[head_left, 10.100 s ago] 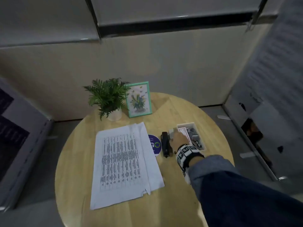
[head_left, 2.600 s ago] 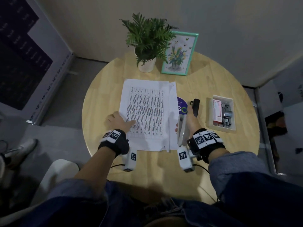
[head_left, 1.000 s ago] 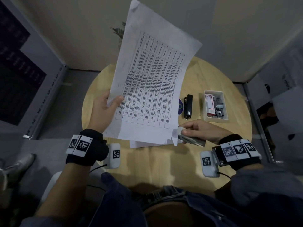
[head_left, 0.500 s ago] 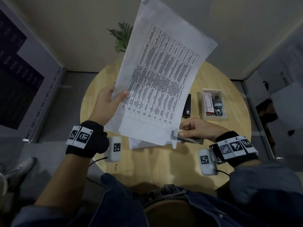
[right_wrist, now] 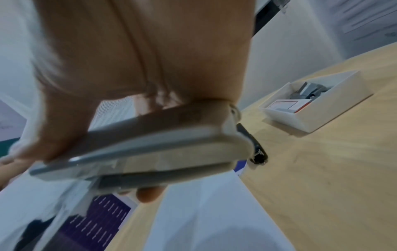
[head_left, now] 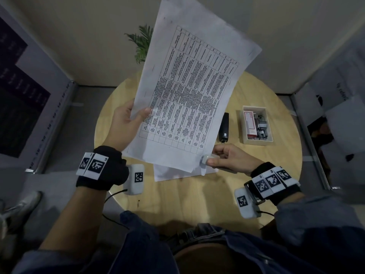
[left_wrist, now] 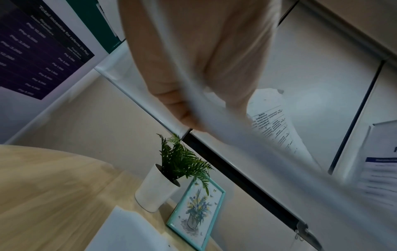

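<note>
My left hand (head_left: 126, 123) pinches the left edge of a printed stack of sheets (head_left: 189, 91), thumb on the front, and holds it raised above the round wooden table (head_left: 197, 198). My right hand (head_left: 223, 159) grips a grey stapler (head_left: 206, 160) whose mouth sits over the stack's lower right corner. In the right wrist view the stapler (right_wrist: 150, 152) lies under my palm, fingers curled beneath it. The left wrist view shows the sheets (left_wrist: 272, 125) edge-on, blurred, between my fingers. More white paper (head_left: 173, 173) lies flat on the table below.
A black stapler (head_left: 224, 127) lies on the table right of the sheets. Beside it stands a white tray (head_left: 256, 142) with a staple box and metal clips. A potted fern (left_wrist: 159, 183) and a teal picture frame (left_wrist: 195, 214) stand at the far edge. Display panels surround the table.
The stack has risen slightly and tilted a little more to the right. My right hand keeps the grey stapler at the lower right corner.
</note>
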Motion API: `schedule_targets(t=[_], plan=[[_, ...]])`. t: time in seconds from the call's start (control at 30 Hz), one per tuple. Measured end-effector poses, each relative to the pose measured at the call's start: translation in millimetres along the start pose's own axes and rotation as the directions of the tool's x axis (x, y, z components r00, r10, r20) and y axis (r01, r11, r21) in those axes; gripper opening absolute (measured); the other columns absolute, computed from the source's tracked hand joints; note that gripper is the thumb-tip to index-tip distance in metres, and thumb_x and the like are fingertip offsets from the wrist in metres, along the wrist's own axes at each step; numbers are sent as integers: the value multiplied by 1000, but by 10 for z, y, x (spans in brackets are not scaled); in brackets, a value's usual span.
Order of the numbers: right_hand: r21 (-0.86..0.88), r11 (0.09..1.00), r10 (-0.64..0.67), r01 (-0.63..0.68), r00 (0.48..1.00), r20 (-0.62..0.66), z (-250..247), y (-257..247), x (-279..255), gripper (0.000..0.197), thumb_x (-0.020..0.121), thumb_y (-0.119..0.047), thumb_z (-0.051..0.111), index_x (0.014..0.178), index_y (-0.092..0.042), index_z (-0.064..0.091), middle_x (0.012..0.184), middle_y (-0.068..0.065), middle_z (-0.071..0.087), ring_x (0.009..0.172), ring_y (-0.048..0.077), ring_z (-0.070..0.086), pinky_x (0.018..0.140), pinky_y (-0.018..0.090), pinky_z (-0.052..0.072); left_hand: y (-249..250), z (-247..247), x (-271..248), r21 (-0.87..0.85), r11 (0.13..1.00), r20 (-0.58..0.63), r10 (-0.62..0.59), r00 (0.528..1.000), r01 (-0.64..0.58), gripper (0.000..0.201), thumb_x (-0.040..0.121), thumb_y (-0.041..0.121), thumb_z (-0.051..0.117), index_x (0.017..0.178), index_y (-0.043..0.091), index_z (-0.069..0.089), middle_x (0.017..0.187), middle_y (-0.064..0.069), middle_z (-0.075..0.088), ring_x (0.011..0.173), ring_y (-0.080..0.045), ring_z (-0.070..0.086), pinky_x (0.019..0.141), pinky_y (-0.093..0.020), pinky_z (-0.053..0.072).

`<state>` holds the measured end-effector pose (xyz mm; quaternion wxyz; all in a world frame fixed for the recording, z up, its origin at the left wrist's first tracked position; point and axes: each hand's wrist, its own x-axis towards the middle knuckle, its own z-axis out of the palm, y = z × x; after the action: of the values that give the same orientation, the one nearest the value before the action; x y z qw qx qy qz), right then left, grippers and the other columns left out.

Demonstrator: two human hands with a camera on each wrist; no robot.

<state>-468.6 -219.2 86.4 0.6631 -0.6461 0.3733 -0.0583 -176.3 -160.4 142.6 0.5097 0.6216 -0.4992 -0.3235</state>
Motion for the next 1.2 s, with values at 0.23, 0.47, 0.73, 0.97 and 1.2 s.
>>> schedule_targets(t=[0.23, 0.47, 0.73, 0.97, 1.2], plan=[[53, 998, 25, -20, 995, -94, 50, 22, 59, 50, 75, -30, 69, 101, 12, 60, 94, 23, 64, 84, 23, 59, 80, 35, 51, -60, 49, 64, -17, 1000, 7, -4, 1000, 4, 26, 92, 11, 56, 117, 8, 61, 92, 25, 72, 92, 0, 68, 76, -14, 53], [298, 905, 411, -304, 803, -432, -350, 155, 297, 52, 85, -62, 47, 109, -17, 57, 100, 8, 65, 83, 24, 65, 66, 32, 54, -148, 124, 137, -70, 998, -194, -11, 981, -3, 27, 92, 8, 54, 118, 0, 59, 97, 15, 69, 93, 3, 65, 85, -18, 52], [-122, 851, 247, -511, 593, -766, -866, 432, 868, 43, 94, -35, 49, 109, 5, 47, 103, 27, 60, 90, 38, 60, 64, 35, 45, -260, 249, 162, -195, 978, -338, -132, 932, 68, 31, 93, 8, 54, 122, -3, 58, 98, 15, 73, 99, -6, 68, 86, -21, 54], [-393, 728, 179, -562, 708, -683, -813, 571, 999, 23, 92, -2, 46, 113, 8, 50, 112, 28, 61, 104, 40, 58, 82, 41, 46, -251, 322, 116, -284, 952, -378, -220, 899, 113, 26, 93, 10, 53, 118, 2, 60, 101, 12, 72, 101, -10, 68, 88, -24, 54], [-130, 972, -224, 197, 600, -768, -510, -297, 282, 25, 98, -24, 44, 98, -5, 60, 83, 11, 63, 71, 19, 58, 62, 17, 44, -37, 531, 93, -332, 941, -432, -210, 877, 62, 30, 94, 12, 52, 121, -1, 58, 108, 4, 68, 99, -8, 67, 89, -25, 54]])
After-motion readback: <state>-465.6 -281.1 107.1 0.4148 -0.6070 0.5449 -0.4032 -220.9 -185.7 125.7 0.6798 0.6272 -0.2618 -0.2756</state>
